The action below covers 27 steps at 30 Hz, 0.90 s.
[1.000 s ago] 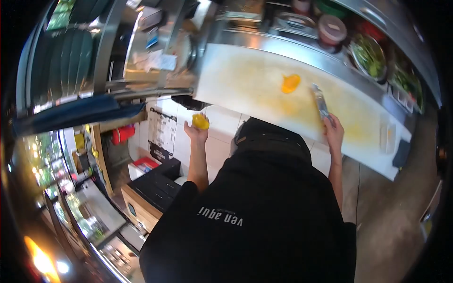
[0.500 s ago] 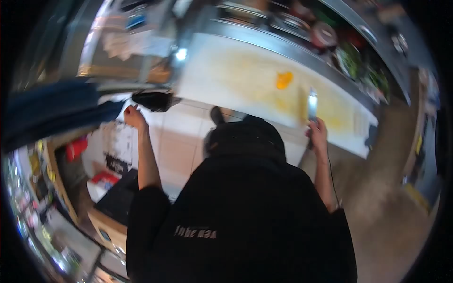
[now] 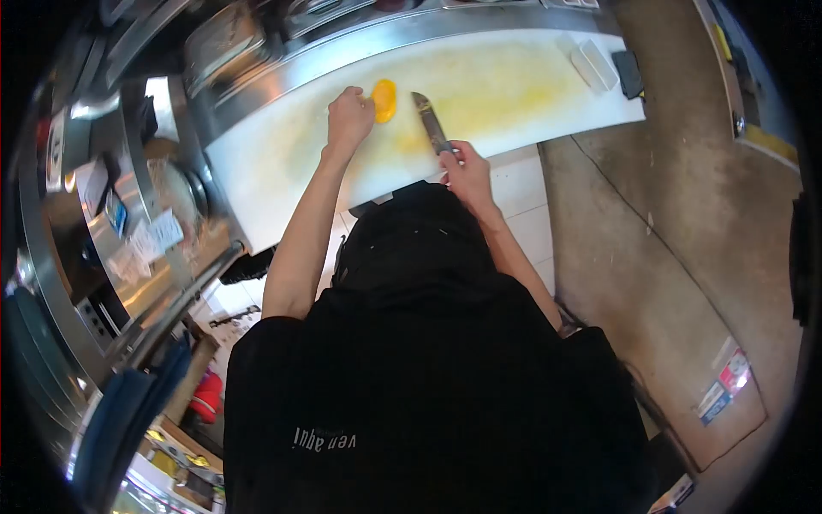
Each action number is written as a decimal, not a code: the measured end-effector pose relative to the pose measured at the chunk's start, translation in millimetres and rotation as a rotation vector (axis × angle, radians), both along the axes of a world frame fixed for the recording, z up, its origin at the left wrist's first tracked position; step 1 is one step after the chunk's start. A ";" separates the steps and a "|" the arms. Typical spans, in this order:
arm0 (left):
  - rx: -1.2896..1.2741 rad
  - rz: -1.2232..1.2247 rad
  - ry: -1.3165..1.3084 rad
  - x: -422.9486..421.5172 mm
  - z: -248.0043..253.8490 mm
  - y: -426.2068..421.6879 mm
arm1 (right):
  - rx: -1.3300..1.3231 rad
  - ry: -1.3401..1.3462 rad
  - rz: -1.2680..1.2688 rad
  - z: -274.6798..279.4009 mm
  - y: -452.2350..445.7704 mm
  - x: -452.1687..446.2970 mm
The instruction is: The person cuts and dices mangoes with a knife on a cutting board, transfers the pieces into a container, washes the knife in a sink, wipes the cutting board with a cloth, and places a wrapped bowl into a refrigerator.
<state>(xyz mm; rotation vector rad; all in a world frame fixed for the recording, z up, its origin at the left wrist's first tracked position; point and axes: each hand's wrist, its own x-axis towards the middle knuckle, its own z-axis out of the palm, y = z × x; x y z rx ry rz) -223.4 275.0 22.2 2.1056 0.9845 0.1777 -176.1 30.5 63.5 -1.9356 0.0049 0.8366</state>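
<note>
My right hand (image 3: 468, 174) grips a knife (image 3: 431, 125) by its handle, the blade angled over the cutting board and pointing away from me. Yellow bits cling near the blade's tip. Left of the blade lies a glossy yellow-orange piece of fruit or vegetable (image 3: 384, 101); its kind is unclear. My left hand (image 3: 351, 118) is at the near-left edge of this piece with its fingers curled in. Whether the fingertips touch it, or hold anything, is hard to make out. Yellow stains mark the long white cutting board (image 3: 282, 167) under both hands.
A clear container or lid (image 3: 594, 67) and a dark object (image 3: 628, 74) sit at the board's right end. Metal pans (image 3: 224, 47) stand behind the board. On the left is a steel shelf with papers (image 3: 158, 236). A cable (image 3: 638, 210) runs across the floor at right.
My left hand has come from beside the dark blue cloth to the yellow-orange piece on the board. My right hand still holds the knife, now closer to that piece. The view has turned.
</note>
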 end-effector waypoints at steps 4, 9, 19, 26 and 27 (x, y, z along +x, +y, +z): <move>0.041 -0.050 0.104 29.2 1.7 -0.9 | -0.158 -0.223 0.141 -26.4 -2.2 21.1; -0.253 0.086 0.225 22.4 5.2 -1.2 | -0.183 -0.247 0.320 -23.8 12.4 45.0; -0.817 0.481 0.037 12.2 24.5 -25.5 | -0.154 -0.664 0.579 9.4 20.8 133.1; 0.358 -0.342 -0.172 21.4 33.6 -9.0 | -0.216 -0.649 0.625 28.0 -4.1 92.6; 0.374 -0.459 -0.177 23.1 32.2 -8.9 | -0.225 -0.650 0.625 31.0 -1.3 85.7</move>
